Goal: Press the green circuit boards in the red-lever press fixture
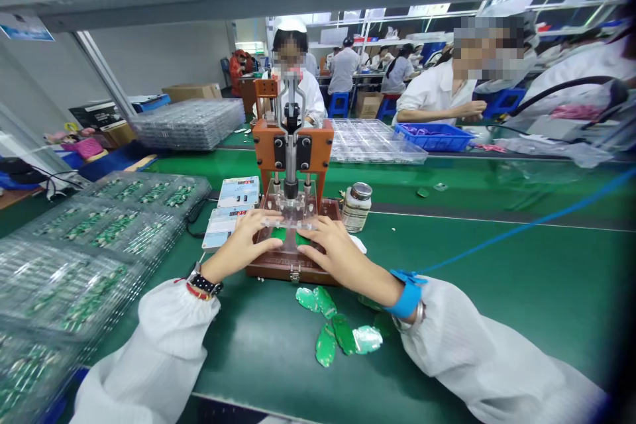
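Observation:
On the brown wooden base (278,270) of an orange-framed press fixture (265,142), green circuit boards (279,234) lie partly under my fingers. My left hand (243,242) reaches in from the left, fingers stretched out and thumb apart, at the left board. From the right, my right hand (334,246) does the same at the other board, its fingers spread. Just above my fingertips is the fixture's clear plastic plate (291,212). Several loose green boards (342,333) lie on the mat in front of the base, one with a shiny whitish face.
Stacked clear trays of boards (109,225) fill the left side. Two small boxes with red digits (226,222) sit left of the fixture; a lidded jar (357,207) stands right. A blue cord (527,222) runs from my right wristband. Across the bench, a person (311,96) faces me.

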### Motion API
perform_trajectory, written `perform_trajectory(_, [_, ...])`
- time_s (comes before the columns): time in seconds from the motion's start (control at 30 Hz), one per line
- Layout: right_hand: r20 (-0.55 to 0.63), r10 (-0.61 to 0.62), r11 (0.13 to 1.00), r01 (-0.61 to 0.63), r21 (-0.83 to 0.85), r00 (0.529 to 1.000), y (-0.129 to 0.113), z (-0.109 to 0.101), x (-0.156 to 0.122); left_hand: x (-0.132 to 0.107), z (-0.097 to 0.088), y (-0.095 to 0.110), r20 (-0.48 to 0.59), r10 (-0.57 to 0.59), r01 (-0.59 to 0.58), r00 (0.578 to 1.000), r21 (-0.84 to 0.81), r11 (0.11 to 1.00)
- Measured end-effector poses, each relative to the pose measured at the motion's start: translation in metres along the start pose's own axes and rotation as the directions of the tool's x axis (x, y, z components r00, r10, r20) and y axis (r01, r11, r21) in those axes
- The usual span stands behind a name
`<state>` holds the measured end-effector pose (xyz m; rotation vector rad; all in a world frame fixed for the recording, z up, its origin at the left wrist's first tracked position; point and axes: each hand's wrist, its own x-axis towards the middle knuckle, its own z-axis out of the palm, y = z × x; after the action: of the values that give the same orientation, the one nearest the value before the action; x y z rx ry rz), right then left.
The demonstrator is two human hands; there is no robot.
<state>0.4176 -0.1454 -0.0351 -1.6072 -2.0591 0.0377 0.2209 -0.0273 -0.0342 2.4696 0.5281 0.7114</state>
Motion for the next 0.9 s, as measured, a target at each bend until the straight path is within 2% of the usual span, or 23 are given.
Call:
perform_trajectory(0.2, [-0.028,0.059,0.998,-0.059,0.012,0.998,-0.006,0.003,-0.001,-0.001,-0.001,-0.001,0.008,-0.039,0.037,0.999,0.163,0.986])
perform_trajectory(0.37, [-0.038,0.110,0.993,-0.108,0.052,0.993,0.001,0.002,0.003,-0.002,-0.005,0.001,0.052,-0.008,-0.006,0.999,0.267,0.964])
perform_trajectory(0.47, [-0.006,0.079,0.996,-0.078,0.048,0.997,0.002,-0.003,0.004,-0.004,-0.005,0.000,0.091,0.006,-0.028,0.996,0.240,0.970])
perform_trajectory(0.63, [0.052,0.089,0.995,-0.092,0.045,0.995,-0.001,-0.009,0.004,-0.007,-0.001,-0.001,0.064,0.014,-0.026,0.998,0.195,0.980])
perform_trajectory(0.8, [0.014,0.055,0.999,-0.055,0.001,0.998,0.000,-0.008,0.002,-0.009,0.002,0.001,0.044,0.020,-0.027,0.999,0.151,0.988])
perform_trajectory(0.9, [-0.002,0.063,0.998,-0.063,-0.026,0.998,-0.002,-0.005,0.000,-0.011,0.003,0.002,0.014,-0.030,0.029,0.999,0.084,0.996])
